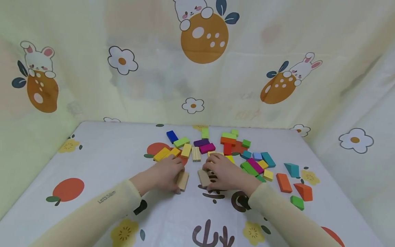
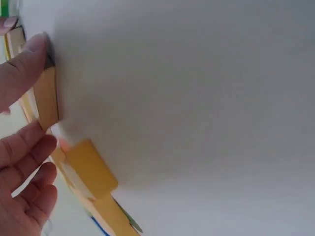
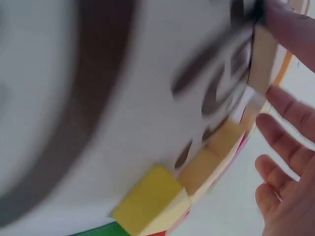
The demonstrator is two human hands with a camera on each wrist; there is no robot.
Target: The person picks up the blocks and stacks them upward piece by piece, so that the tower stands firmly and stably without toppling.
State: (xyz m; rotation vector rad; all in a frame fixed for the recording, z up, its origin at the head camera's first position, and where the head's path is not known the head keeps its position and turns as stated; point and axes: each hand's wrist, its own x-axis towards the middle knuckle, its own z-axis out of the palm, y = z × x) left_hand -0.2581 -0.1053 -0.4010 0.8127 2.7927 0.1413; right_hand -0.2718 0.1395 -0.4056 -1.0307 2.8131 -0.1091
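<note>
My left hand [image 1: 168,173] pinches a plain wooden block [image 1: 182,181] between thumb and fingertips, near the table's middle. Across a small gap, a second plain wooden block [image 1: 203,178] is held the same way by my right hand [image 1: 227,173]. The left wrist view shows the thumb at one end of the left block [image 2: 47,98] and a fingertip at the other. A similar grip on the right block [image 3: 262,59] appears in the right wrist view. Just beyond the hands stands a striped wooden block [image 1: 196,154], beside a pale yellow block [image 1: 186,151].
Coloured blocks lie behind the hands, among them a magenta block [image 1: 207,148], a purple block [image 1: 201,142] and a blue block [image 1: 172,137]. More are spread to the right, including an orange block [image 1: 284,183] and a teal wedge [image 1: 291,169]. A printed cloth [image 1: 92,154] covers the table.
</note>
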